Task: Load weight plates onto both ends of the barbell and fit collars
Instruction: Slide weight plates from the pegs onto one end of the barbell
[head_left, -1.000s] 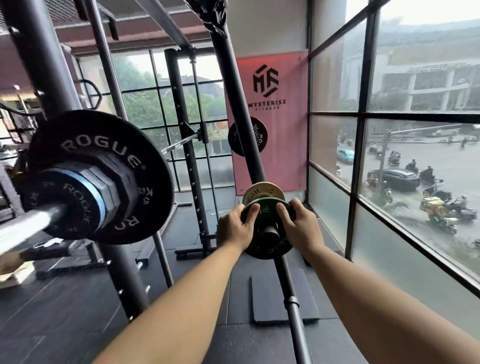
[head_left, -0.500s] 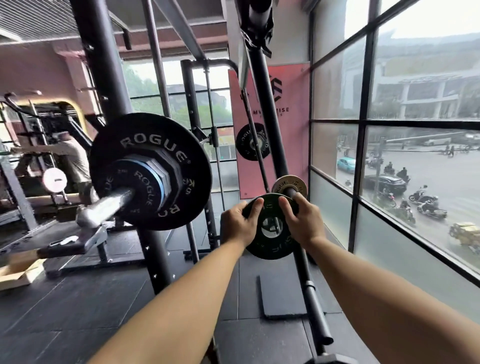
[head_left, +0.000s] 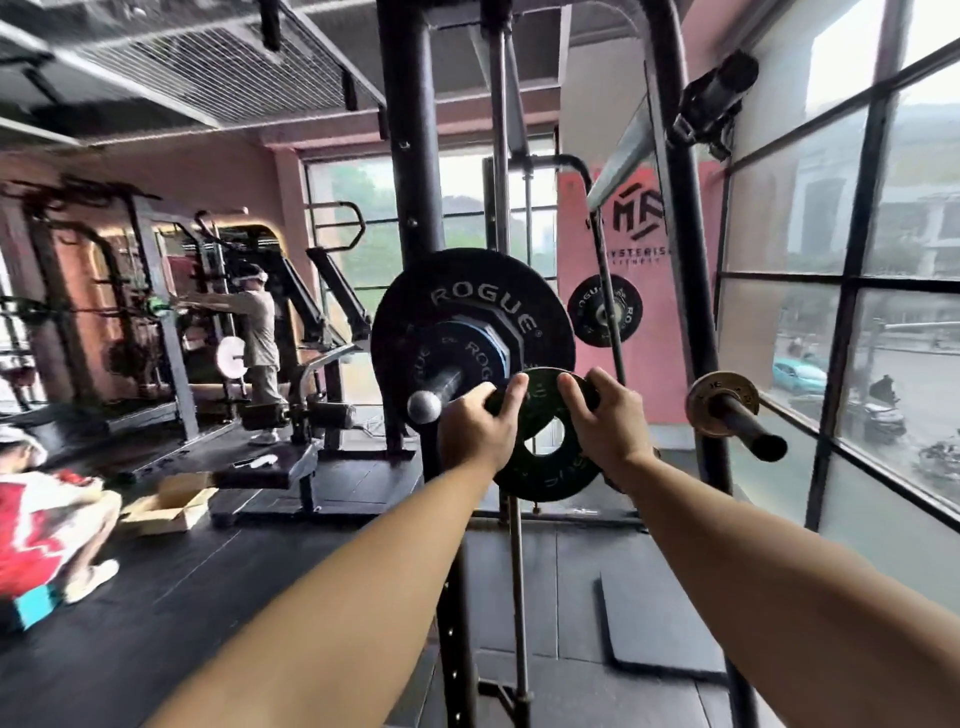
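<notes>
Two hands grip one small plate (head_left: 550, 478). Your left hand (head_left: 480, 428) holds its left rim and your right hand (head_left: 605, 428) its right rim, each with the thumb pressed on the near face and the fingers curled behind the edge. The plate hangs upright between them, facing you, with its hole open in the middle.

Two plates sit on the bar (head_left: 428, 402): a big plate (head_left: 467, 291) marked ROGUE, and a blue-edged plate (head_left: 475, 353) in front of it. The bar's silver end points towards you, just left of your left hand. The small plate's hole lies to the right of that end and a little below it, apart from it, and your left knuckles sit between the two. The small plate's upper edge overlaps the big plate's lower right.

One bronze plate (head_left: 701, 395) rides a dark peg (head_left: 753, 434) off to your right, near the window (head_left: 852, 312). One more black plate (head_left: 605, 310) hangs before the pink banner (head_left: 649, 374).

One rack upright (head_left: 410, 182) rises behind the loaded plates.

Two people are at the left, one standing (head_left: 258, 332) at a machine and one crouched (head_left: 47, 514) on the floor beside an open box (head_left: 166, 506).
</notes>
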